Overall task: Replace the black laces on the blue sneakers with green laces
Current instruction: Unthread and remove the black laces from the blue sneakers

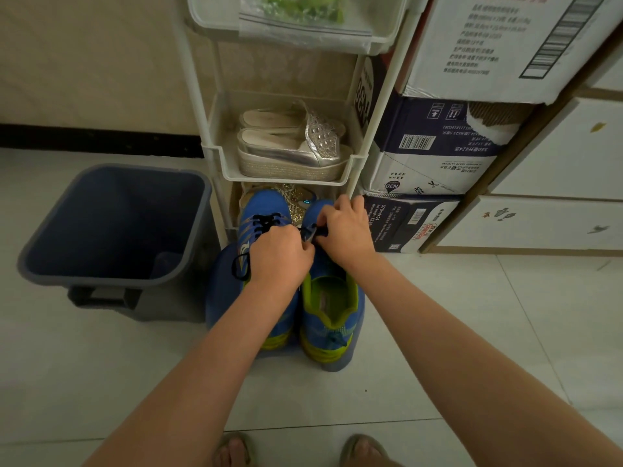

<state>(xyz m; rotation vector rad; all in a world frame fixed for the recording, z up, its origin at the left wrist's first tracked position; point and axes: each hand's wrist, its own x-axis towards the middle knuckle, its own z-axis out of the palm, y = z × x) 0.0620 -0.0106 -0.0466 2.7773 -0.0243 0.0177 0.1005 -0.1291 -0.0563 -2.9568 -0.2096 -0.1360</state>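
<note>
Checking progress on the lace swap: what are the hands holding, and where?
The left hand and the right hand both pinch the black lace on the right-side blue sneaker, up by its eyelets.

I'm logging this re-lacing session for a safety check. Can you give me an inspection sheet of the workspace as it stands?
Surface: pale tiled floor; the sneakers sit on a blue object, kind unclear.
Job's things: sneaker near the bin laced in black; sneaker near the cartons, its black lace being handled.
Green laces: not identified; a bag with green contents lies in the top tray.
Clutter: dark bin; silver sandals on the white rack.
Hands: left hand and right hand both pinch the black lace.
Cables: nothing seen.
Surroundings: stacked cartons; white drawers.
</note>
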